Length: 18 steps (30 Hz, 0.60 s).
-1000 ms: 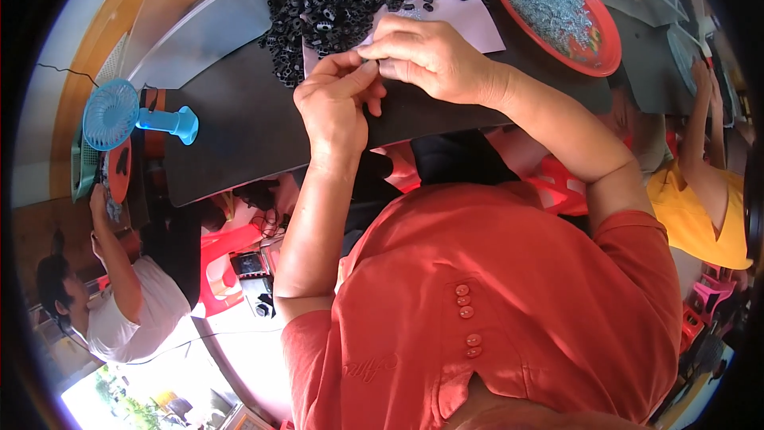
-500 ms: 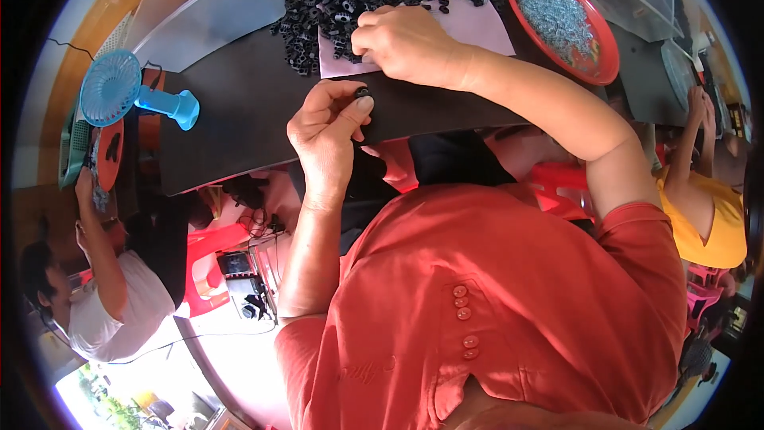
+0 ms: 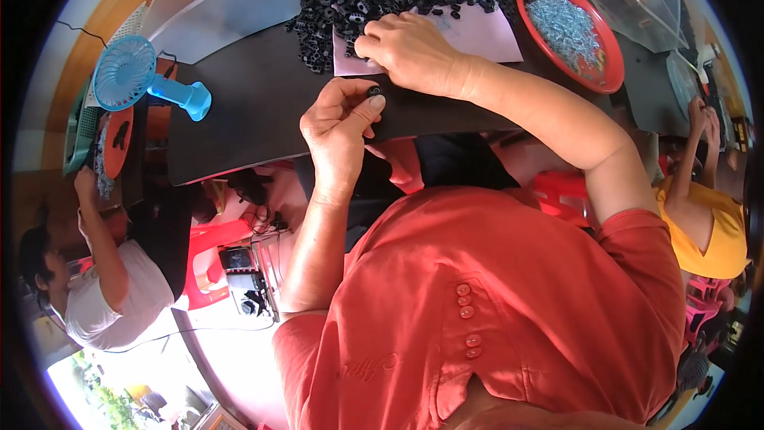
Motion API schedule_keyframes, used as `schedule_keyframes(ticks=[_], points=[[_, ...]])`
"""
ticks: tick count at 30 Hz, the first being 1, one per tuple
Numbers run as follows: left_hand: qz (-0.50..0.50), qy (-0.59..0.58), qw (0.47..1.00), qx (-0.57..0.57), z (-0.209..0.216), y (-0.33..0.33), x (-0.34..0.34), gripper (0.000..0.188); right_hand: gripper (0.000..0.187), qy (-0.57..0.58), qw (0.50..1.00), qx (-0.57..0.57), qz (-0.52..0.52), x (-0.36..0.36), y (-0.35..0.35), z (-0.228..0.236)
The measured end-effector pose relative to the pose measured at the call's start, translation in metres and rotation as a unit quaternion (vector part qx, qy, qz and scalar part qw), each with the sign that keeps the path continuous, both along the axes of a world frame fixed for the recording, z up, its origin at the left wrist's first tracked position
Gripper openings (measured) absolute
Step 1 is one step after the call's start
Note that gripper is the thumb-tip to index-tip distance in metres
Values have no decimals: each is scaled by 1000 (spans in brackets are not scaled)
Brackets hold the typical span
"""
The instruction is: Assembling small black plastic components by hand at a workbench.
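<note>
Left hand: the left hand (image 3: 338,131) grasps a small black part (image 3: 374,91) between thumb and forefinger, the other fingers curled in; it hangs above the near edge of the table.
Right hand: at one to two o'clock from the left, the right hand (image 3: 414,52) is palm down with fingers bent, over the near side of a pale sheet; its fingertips are mostly hidden, so whether it grips anything cannot be told.
Table: dark top (image 3: 247,103) spreading from nine to three o'clock around the hands.
Pale sheet: pinkish sheet (image 3: 485,36), partly beneath the right hand, its far side covered by black parts.
Black heap: a large pile of small black parts (image 3: 350,12) at twelve o'clock from the right hand.
Red tray: round red tray (image 3: 613,72) at three o'clock from the right hand, holding many small silvery pieces (image 3: 561,24).
Blue fan: small fan (image 3: 126,72) between nine and ten o'clock from the left hand.
Clear bins: one translucent bin (image 3: 231,16) at ten to eleven, another (image 3: 637,0) between two and three.
Neighbours: a person in white (image 3: 119,302) toward eight, a person in yellow (image 3: 704,227) toward four.
</note>
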State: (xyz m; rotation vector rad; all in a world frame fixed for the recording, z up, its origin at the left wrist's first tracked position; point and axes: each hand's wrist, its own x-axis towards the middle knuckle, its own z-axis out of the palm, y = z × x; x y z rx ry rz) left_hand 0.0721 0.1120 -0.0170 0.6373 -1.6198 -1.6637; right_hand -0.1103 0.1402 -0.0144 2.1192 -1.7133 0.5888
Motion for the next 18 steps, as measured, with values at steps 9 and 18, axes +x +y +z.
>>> schedule_keyframes(ticks=[9,18], points=[[14,-6,1000,-1,0,2,-2,12,9,26,999,-8,-27,3,2,-2],[45,27,997,62,9,-3,-15,11,7,-303,951,47,39,-19,9,25]])
